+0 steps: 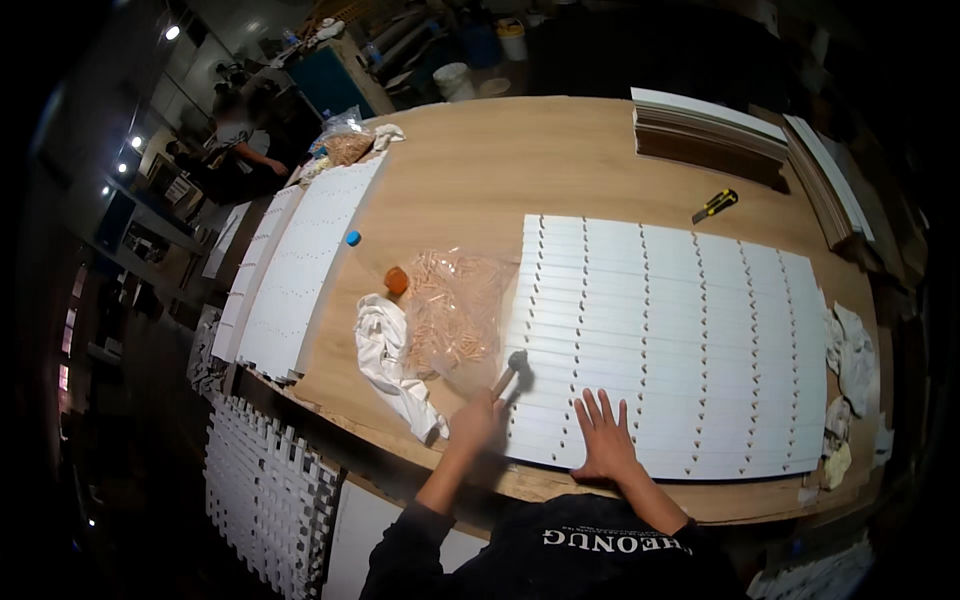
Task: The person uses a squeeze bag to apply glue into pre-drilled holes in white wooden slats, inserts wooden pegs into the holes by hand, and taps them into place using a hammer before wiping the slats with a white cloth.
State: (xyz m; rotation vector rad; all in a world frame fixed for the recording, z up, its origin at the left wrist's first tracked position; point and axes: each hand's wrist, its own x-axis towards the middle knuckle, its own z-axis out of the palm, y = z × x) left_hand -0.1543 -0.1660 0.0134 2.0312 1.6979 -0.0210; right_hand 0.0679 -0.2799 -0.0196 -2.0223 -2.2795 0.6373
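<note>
Hammer, one, gripped by left hand; right hand splayed on white boards, six peg rows

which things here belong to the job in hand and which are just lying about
Seem in use: hammer in left hand, white boards under right hand, bag of pegs beside the boards.
Apparently just lying about: knife, cloth.
</note>
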